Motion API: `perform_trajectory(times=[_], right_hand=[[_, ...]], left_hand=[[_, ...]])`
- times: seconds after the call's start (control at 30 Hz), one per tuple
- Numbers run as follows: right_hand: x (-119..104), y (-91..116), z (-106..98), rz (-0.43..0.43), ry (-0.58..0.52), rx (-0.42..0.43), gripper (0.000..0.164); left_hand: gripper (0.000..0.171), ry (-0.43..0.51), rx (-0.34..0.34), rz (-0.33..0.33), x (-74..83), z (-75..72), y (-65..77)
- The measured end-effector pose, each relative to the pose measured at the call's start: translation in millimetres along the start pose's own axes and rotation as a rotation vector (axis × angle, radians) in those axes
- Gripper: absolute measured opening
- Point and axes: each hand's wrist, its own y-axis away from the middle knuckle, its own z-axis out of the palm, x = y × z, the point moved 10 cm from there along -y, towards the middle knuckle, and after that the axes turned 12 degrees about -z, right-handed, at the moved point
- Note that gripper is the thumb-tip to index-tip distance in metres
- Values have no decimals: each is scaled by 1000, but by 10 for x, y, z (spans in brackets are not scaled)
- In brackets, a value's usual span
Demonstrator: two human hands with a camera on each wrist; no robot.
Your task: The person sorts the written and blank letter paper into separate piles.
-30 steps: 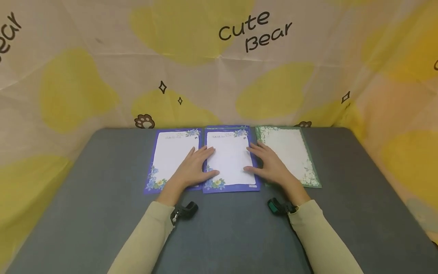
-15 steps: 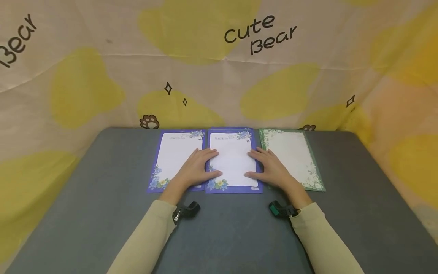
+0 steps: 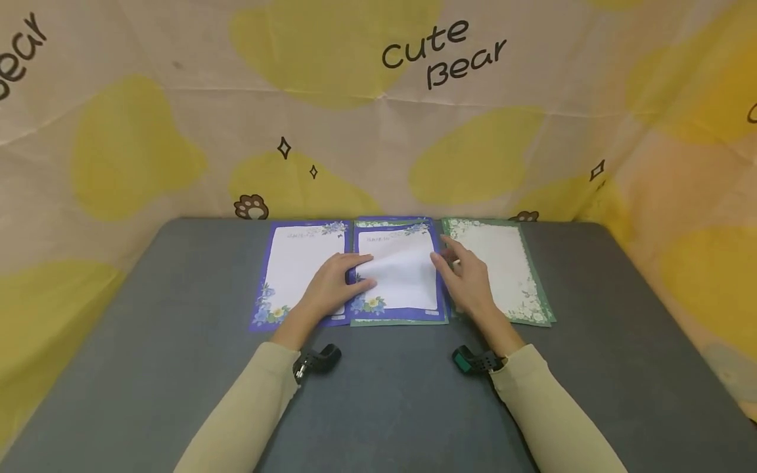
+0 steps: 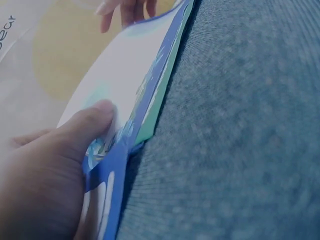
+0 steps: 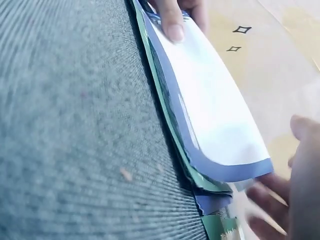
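A purple-blue-bordered floral writing-paper sheet (image 3: pixel 402 282) tops the middle stack, its right side bowed upward. Under it show a green-bordered sheet (image 3: pixel 399 322) and another blue edge. My left hand (image 3: pixel 334 282) rests at the sheet's left edge, fingers extended; in the left wrist view its thumb (image 4: pixel 102 112) lies on the white area. By the raised right edge is my right hand (image 3: pixel 470 279), fingers bent. In the right wrist view its fingers (image 5: pixel 267 200) lie at and behind that edge, the thumb standing apart from the paper.
Another blue-bordered sheet (image 3: pixel 298 266) lies left of the stack, partly under my left forearm. Green-bordered sheets (image 3: pixel 503 263) lie to the right, slightly fanned. All rest on a dark grey table (image 3: pixel 378 401) against a printed curtain (image 3: pixel 337 52).
The right hand has gone from lying flat on the top sheet to its right edge, fingers bending. That sheet's right side has risen and its front edge shifted back, exposing green beneath. The left hand stays.
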Motion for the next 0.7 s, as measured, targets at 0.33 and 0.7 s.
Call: perform_trajectory(times=[0.33,0.7], right_hand=[[168,50,124,281,-371,20,47],[146,46,156,347,-582,70,48]], left_hand=[[63,-17,-32,32,115,-13,38],[51,421,78,-229,-85,-236,-9]])
